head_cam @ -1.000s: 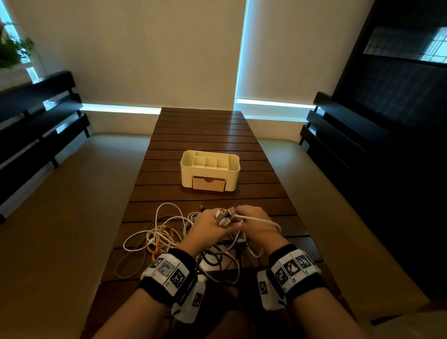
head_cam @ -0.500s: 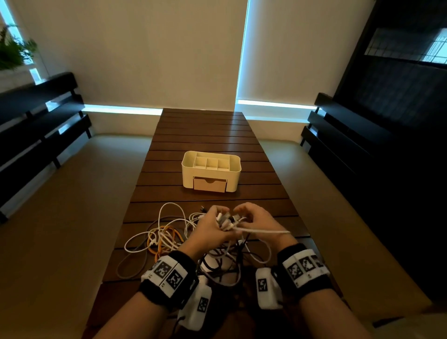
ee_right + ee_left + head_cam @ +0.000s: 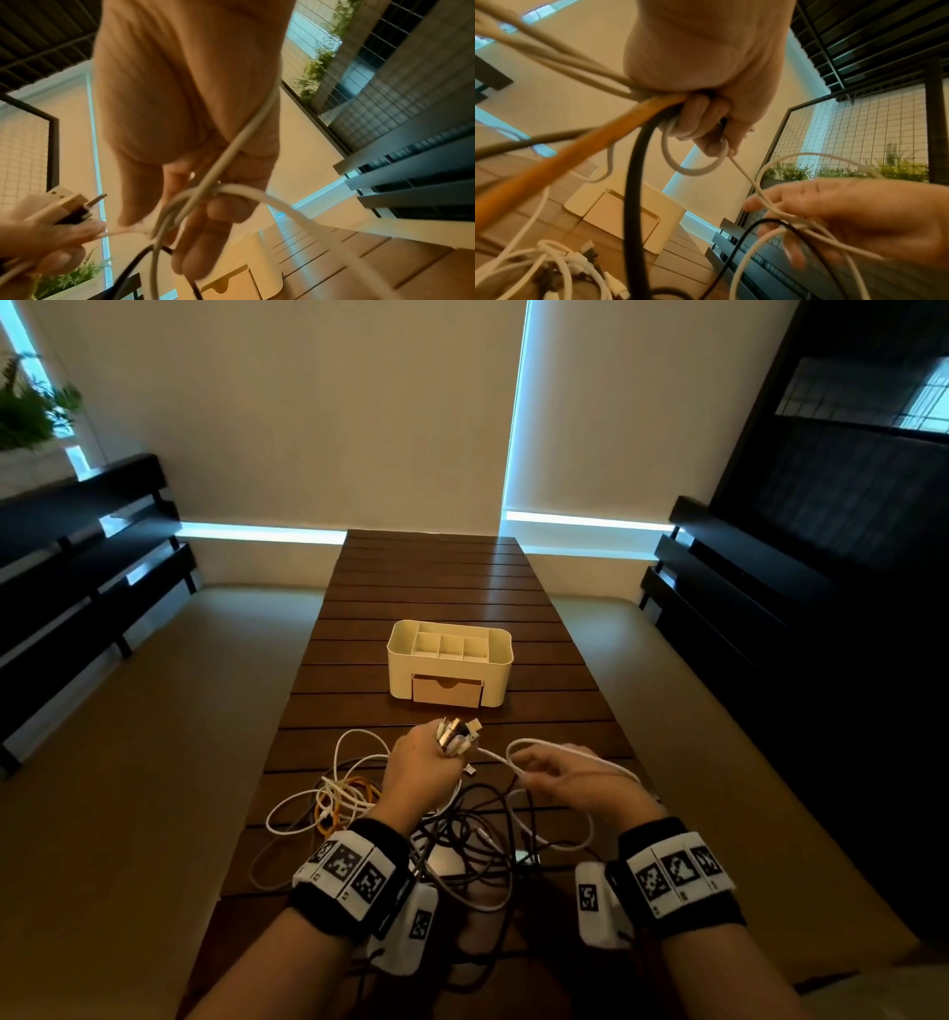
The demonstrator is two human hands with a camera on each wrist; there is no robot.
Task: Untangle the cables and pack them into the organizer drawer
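On the wooden table [image 3: 436, 588] lies a tangle of white, black and orange cables [image 3: 359, 803]. My left hand [image 3: 436, 752] grips a bunch of cable ends, whose plugs [image 3: 457, 731] stick out above the fist. The left wrist view shows the left hand [image 3: 706, 125] curled round white, black and orange cords [image 3: 577, 158]. A white cable [image 3: 544, 744] runs from that fist and loops over my right hand [image 3: 560, 780]. Its fingers [image 3: 203, 243] are stretched out, the cable draped across them. The cream organizer [image 3: 493, 680] stands beyond, its drawer [image 3: 447, 690] closed.
Dark slatted benches [image 3: 77, 567] line both sides of the room, with beige floor between them and the table. A plant [image 3: 31, 408] sits at the far left. The table's far half behind the organizer is bare wood.
My hands were together at the plugs. The right hand has moved off to the right, drawing the white cable out into a loop. The left hand keeps its grip on the cable ends.
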